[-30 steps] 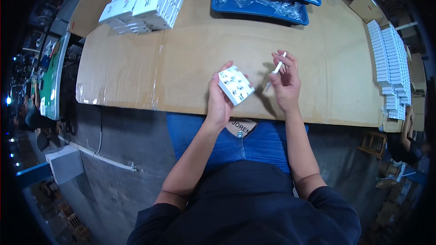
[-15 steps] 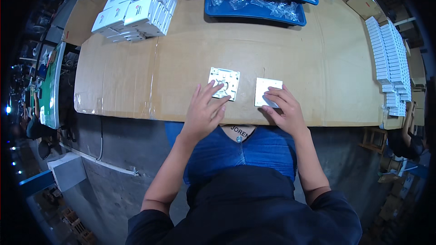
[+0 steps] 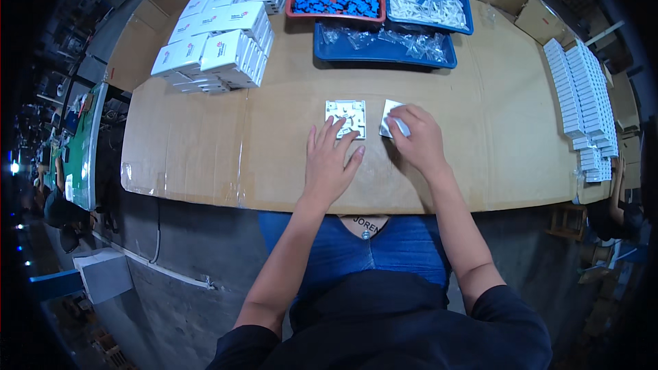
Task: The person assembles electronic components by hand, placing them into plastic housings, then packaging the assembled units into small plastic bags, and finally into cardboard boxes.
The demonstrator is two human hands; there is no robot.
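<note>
Two square white plastic pieces are in front of me on the cardboard-covered table. On the left, a white base [image 3: 346, 111] lies flat with its moulded inner side up. My left hand [image 3: 330, 164] rests its spread fingertips on the lower part of that base, covering some of its middle. To the right, a plain white cover plate [image 3: 388, 118] is tilted, its right side hidden by my right hand [image 3: 419, 138]. The thumb and fingers of that hand pinch the plate. A narrow gap of table separates the two pieces.
Stacked white boxed units [image 3: 219, 44] stand at the back left. At the back are a red tray [image 3: 295, 7] of blue parts, a blue tray [image 3: 467, 7] of white parts and a lower blue tray [image 3: 329, 60] with clear plastic bits. White stacks [image 3: 582, 96] line the right edge.
Both hands have moved a little farther from me. The cover plate, flat before, is now tilted in my right hand's pinch. The base appears turned straighter. My view has shifted too.
</note>
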